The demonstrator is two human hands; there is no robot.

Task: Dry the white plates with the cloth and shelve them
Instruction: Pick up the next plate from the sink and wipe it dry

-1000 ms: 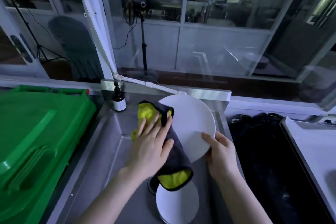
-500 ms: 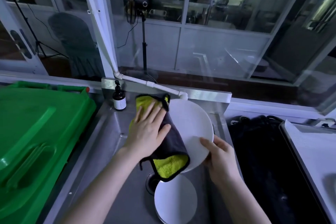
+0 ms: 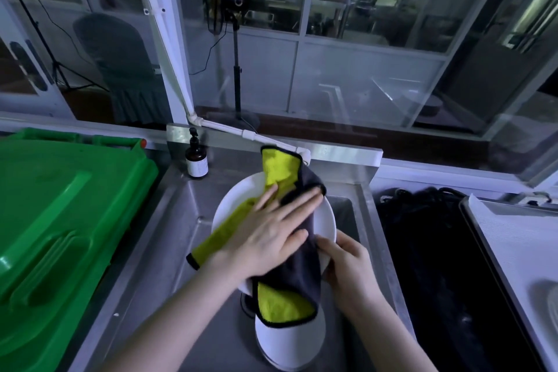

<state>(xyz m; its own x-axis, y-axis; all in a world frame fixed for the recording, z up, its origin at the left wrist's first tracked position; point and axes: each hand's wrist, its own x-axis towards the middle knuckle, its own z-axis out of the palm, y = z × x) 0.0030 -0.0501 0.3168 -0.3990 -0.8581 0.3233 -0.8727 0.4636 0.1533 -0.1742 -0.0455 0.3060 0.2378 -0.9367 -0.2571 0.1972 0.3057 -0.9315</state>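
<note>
While flat on cloth [image 3: 283, 306], left hand [image 3: 271, 235].

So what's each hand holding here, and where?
Right hand grips the plate by its near right rim; left hand presses the cloth flat on it.

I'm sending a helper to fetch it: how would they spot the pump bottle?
Find the steel sink beside the big green bin. At the sink's back left corner, below the white pipe, stands the pump bottle: small, dark brown, white-labelled, the only bottle there.

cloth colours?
Cloth: yellow one side, dark grey the other, black edging. Head view.
</note>
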